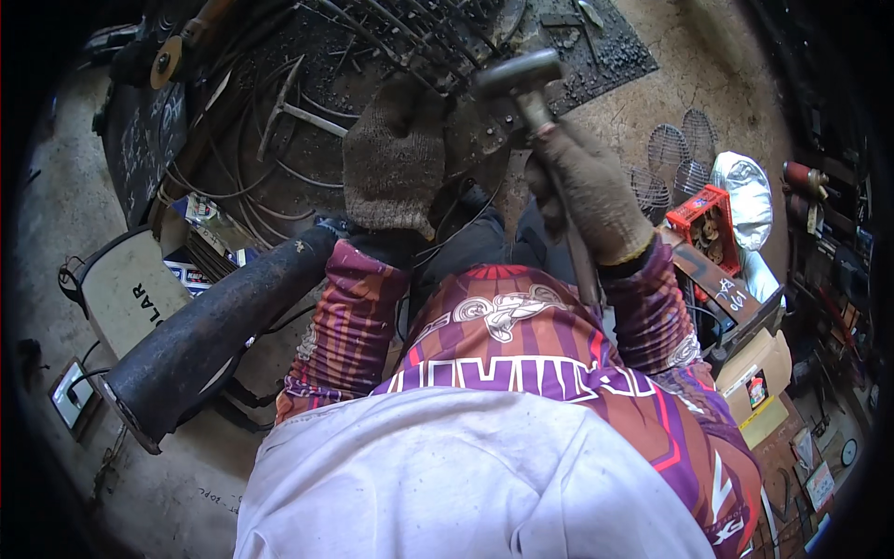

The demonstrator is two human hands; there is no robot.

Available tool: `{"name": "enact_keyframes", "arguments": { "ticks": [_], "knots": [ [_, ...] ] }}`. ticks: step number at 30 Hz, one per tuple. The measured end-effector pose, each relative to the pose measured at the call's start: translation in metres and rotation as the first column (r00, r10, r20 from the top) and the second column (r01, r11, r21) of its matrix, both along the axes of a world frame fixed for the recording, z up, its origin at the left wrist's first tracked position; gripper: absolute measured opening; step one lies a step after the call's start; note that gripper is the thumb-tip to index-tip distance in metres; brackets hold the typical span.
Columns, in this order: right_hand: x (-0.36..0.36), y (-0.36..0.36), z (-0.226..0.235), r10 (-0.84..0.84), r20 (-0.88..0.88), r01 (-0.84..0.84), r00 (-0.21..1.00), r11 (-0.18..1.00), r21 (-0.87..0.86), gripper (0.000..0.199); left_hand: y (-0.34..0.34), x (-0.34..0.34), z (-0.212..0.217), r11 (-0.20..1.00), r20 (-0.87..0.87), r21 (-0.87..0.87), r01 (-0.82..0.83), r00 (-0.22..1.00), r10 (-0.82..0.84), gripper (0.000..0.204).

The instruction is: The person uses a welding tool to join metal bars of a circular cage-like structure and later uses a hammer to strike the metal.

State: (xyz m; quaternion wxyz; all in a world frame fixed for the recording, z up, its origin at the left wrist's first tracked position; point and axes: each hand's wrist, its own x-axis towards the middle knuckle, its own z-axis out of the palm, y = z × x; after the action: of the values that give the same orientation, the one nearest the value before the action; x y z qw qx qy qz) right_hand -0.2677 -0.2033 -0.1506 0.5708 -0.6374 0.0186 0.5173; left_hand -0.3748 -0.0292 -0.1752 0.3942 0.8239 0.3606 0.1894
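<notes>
My right hand (596, 191), in a dirty knitted glove, is closed round the handle of a hammer. The hammer's (519, 74) rounded metal head is raised beyond my fist, and its handle runs back toward my body. My left hand (393, 158), also gloved, sits in front of me on the left with its fingers curled out of sight. Whatever it holds cannot be made out. Several dark metal rods (414, 42) lie just beyond the left hand, over a dark plate strewn with black lumps. A pick-shaped hammer (279, 110) lies left of this hand.
A thick black tube (219, 331) slants beside my left forearm, next to a pale machine (135, 284). Loose cables curl at the left. A grinding disc (166, 61) stands far left. To the right are wire fan guards (669, 154), a red crate (703, 224) and a cardboard box (756, 382).
</notes>
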Motion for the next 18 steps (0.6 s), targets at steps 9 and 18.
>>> {"name": "enact_keyframes", "arguments": {
  "ticks": [9, 18],
  "knots": [
    [-0.006, -0.003, -0.010, -0.346, -0.094, 0.357, 0.933, 0.869, 0.343, 0.031, -0.001, 0.001, -0.004, 0.999, 0.042, 0.016, 0.046, 0.998, -0.047, 0.022],
    [0.005, -0.016, 0.001, -0.169, -0.040, 0.173, 0.985, 0.978, 0.120, 0.034, 0.002, -0.001, -0.009, 1.000, -0.001, -0.006, 0.002, 1.000, -0.002, 0.024]
  ]
}}
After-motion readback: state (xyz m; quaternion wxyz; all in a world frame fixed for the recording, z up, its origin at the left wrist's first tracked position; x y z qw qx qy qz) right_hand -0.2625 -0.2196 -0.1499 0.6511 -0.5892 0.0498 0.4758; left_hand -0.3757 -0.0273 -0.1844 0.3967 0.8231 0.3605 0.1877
